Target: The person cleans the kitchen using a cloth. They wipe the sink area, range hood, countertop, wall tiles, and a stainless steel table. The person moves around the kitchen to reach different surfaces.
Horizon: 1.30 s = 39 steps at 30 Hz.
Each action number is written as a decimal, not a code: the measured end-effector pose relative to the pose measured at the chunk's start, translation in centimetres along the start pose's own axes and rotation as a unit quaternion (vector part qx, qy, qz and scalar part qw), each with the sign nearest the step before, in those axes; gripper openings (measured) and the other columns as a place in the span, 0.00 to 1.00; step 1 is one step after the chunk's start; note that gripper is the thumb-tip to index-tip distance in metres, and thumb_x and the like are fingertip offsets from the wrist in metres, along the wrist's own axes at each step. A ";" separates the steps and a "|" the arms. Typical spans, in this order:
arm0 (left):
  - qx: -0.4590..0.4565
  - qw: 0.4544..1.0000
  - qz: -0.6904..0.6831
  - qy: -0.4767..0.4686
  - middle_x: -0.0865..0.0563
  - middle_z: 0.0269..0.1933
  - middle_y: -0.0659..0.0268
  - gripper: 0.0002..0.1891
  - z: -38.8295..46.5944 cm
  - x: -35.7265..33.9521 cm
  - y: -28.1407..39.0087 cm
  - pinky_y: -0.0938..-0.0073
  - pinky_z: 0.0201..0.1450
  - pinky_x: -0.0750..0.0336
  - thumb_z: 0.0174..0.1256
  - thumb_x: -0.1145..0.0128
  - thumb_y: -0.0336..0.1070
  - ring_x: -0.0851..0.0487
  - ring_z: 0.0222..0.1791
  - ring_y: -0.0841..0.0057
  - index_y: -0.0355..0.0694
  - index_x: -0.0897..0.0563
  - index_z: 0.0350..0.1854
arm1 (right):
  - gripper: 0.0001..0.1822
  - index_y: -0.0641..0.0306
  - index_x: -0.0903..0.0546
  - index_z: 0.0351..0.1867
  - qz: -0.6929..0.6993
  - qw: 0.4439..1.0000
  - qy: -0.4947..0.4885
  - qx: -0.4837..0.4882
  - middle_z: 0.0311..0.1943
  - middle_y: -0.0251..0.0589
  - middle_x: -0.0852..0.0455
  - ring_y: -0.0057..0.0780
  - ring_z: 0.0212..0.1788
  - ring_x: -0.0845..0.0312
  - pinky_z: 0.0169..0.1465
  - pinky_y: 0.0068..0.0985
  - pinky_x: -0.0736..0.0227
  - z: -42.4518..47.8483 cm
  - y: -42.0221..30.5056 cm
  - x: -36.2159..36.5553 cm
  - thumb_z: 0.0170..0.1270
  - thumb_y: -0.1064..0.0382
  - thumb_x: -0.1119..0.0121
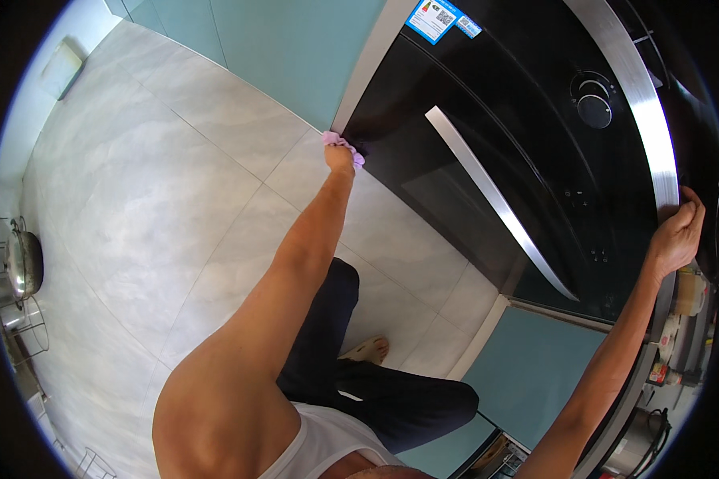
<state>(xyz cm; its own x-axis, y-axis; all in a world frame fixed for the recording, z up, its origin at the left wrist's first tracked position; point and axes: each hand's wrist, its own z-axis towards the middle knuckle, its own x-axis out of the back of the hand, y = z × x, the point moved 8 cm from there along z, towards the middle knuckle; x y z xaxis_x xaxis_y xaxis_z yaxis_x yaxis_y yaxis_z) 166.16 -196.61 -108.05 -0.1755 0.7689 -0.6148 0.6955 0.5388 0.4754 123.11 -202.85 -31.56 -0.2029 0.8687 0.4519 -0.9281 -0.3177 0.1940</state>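
Note:
My left hand holds a crumpled pink cloth low at the left bottom corner of a built-in cooker's black glass front. The cloth touches the corner, close to the floor; part of it is hidden under my fingers. At the right, my right hand is hooked over the brushed steel front edge of the cooker, and some of its fingertips are out of sight. Between the hands, a long steel bar handle crosses the black front. A round control knob sits higher up on the panel.
Pale blue-green cabinet doors flank the cooker. Grey marbled tiles cover the floor. A lidded pan stands by a wire rack at far left. A steel pot is at the lower right. A printed label marks the front.

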 end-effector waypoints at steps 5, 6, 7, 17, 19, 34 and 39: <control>0.015 0.956 -0.165 -0.242 0.31 0.28 0.79 0.19 13.0 -0.9 17.1 0.72 0.18 0.46 0.89 0.52 0.54 0.36 0.17 0.79 0.56 0.29 0.32 | 0.22 0.40 0.08 0.60 0.134 0.987 0.048 -0.069 0.34 0.30 0.06 0.25 0.31 0.11 0.35 0.28 0.19 1.3 -0.6 -0.3 0.89 0.47 0.56; -0.009 0.992 -0.096 -0.081 0.31 0.27 0.77 0.18 10.6 0.9 10.8 0.71 0.18 0.45 0.89 0.51 0.52 0.36 0.18 0.79 0.55 0.29 0.33 | 0.22 0.40 0.08 0.60 0.079 0.996 0.036 -0.033 0.35 0.30 0.05 0.26 0.32 0.11 0.35 0.29 0.19 0.4 -1.5 -1.3 0.89 0.47 0.56; 0.024 0.996 0.023 0.078 0.32 0.27 0.76 0.17 3.5 1.0 2.6 0.70 0.18 0.44 0.89 0.49 0.51 0.35 0.18 0.80 0.54 0.29 0.34 | 0.22 0.40 0.08 0.60 -0.003 1.000 0.012 0.007 0.35 0.31 0.05 0.27 0.32 0.10 0.35 0.30 0.19 -0.5 -0.9 -1.7 0.88 0.46 0.57; -0.595 0.734 0.302 -0.123 0.18 0.75 0.46 0.20 -31.7 -17.5 18.2 0.62 0.74 0.22 0.88 0.53 0.27 0.16 0.73 0.55 0.34 0.23 0.76 | 0.21 0.43 0.06 0.52 0.033 0.998 0.042 0.019 0.39 0.33 0.04 0.33 0.36 0.09 0.39 0.32 0.17 0.1 -1.7 0.8 0.86 0.49 0.53; -0.557 0.748 0.252 -0.258 0.31 0.86 0.46 0.28 -34.8 -19.0 18.4 0.61 0.88 0.42 0.82 0.47 0.23 0.34 0.87 0.50 0.31 0.29 0.83 | 0.20 0.44 0.06 0.52 0.039 0.998 0.036 0.016 0.39 0.34 0.04 0.33 0.36 0.09 0.39 0.32 0.17 0.2 -2.2 0.6 0.85 0.49 0.52; -0.632 0.460 0.437 -0.445 0.12 0.55 0.52 0.18 -48.2 -21.3 10.5 0.52 0.73 0.23 0.61 0.33 0.26 0.16 0.60 0.53 0.34 0.11 0.54 | 0.19 0.46 0.06 0.50 0.067 0.996 0.053 0.029 0.41 0.31 0.02 0.32 0.38 0.07 0.40 0.32 0.16 0.1 -2.6 1.4 0.84 0.51 0.50; -0.524 0.426 0.489 -0.552 0.10 0.51 0.55 0.11 -52.6 -21.7 3.0 0.59 0.63 0.20 0.66 0.30 0.28 0.14 0.54 0.61 0.36 0.08 0.49 | 0.19 0.45 0.06 0.49 0.053 0.997 0.058 0.026 0.40 0.32 0.03 0.36 0.39 0.07 0.42 0.35 0.17 0.0 -2.8 1.2 0.83 0.51 0.50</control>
<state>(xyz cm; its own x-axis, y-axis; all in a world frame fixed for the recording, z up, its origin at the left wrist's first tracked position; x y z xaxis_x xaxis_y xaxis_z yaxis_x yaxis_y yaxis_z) 135.44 -193.57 -60.14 0.6782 0.4825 0.5543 -0.7349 0.4496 0.5078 125.46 -200.89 -31.56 -0.3371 0.8664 0.3684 -0.8824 -0.4272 0.1972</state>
